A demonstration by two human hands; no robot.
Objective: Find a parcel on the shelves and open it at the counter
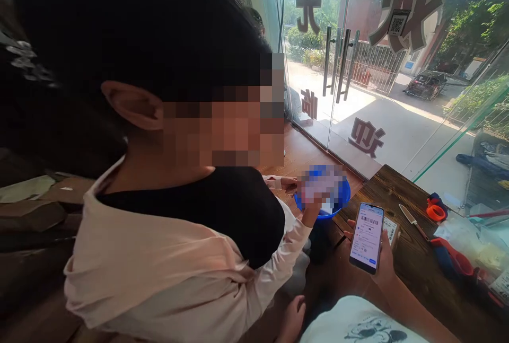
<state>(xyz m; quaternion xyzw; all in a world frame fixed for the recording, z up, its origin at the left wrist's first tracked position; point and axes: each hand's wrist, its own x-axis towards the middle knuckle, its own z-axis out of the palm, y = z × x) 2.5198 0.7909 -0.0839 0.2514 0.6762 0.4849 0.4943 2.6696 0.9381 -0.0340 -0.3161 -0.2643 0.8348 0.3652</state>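
Observation:
My right hand is closed around a smartphone, its thumb along the right edge and fingertips at the left. The lit screen shows a barcode and lines of text. Behind the phone, a small package with a printed barcode label is partly covered; I cannot tell whether my hand touches it. Low in view, beside my pale printed shirt, is my left hand. Only part of it shows, with fingers seemingly curled and nothing visible in them.
A person in a pink jacket sits at my left, hands at a blue basin; a blurred item hides its contents. On the wooden table lie a knife, an orange-handled tape dispenser and plastic bags. Glass doors stand beyond.

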